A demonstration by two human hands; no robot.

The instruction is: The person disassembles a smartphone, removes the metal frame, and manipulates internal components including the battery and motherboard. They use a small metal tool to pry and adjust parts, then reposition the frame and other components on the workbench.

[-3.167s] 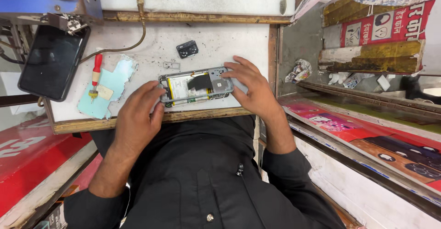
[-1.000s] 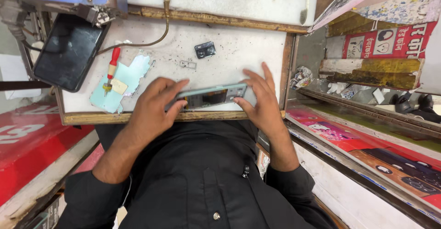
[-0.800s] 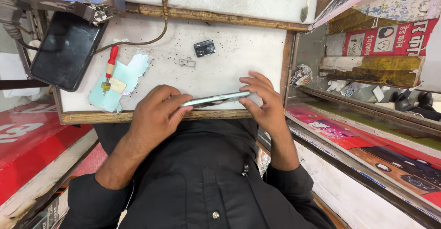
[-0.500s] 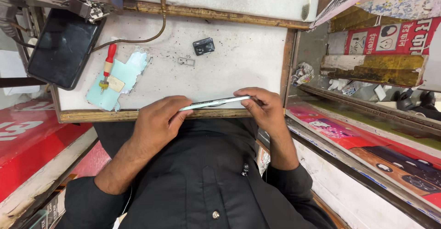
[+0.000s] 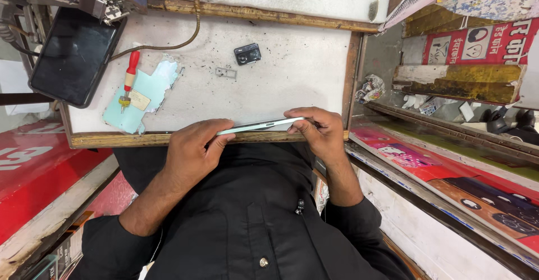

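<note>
Both my hands hold a thin pale-green smartphone (image 5: 259, 126) edge-on, just above the wooden front edge of the white work surface (image 5: 292, 72). My left hand (image 5: 191, 151) grips its left end with thumb and fingers. My right hand (image 5: 317, 131) pinches its right end. Only the phone's slim side edge faces the camera. On the surface beyond lie a small black camera module (image 5: 247, 54) and a small metal bracket (image 5: 225, 73).
A red-handled screwdriver (image 5: 129, 75) rests on a pale-blue torn sheet (image 5: 143, 97) at the left. A black tablet-like slab (image 5: 76, 55) sits far left, with a flexible metal hose (image 5: 185, 30) curving above. Cluttered shelves and printed boxes (image 5: 466, 50) stand to the right.
The phone lay flat and open-faced between my hands; I have tilted it up onto its edge and drawn it toward the bench's front edge.
</note>
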